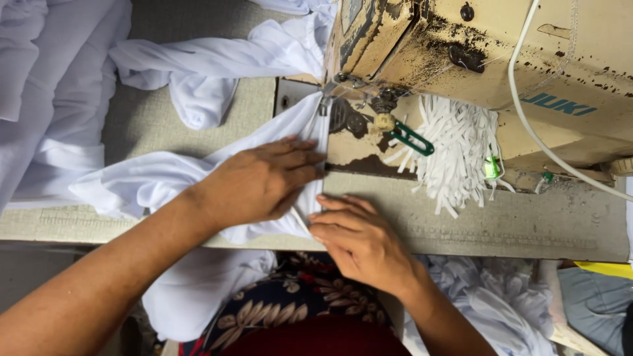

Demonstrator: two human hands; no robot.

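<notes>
Right now I have my left hand (260, 181) pressed flat on the white fabric (158, 178) on the table (527, 224), feeding its edge toward the sewing machine (475, 59). My right hand (359, 237), fingers loosely extended, pinches the near edge. Next, I judge, calls for steady, straight guiding.
</notes>
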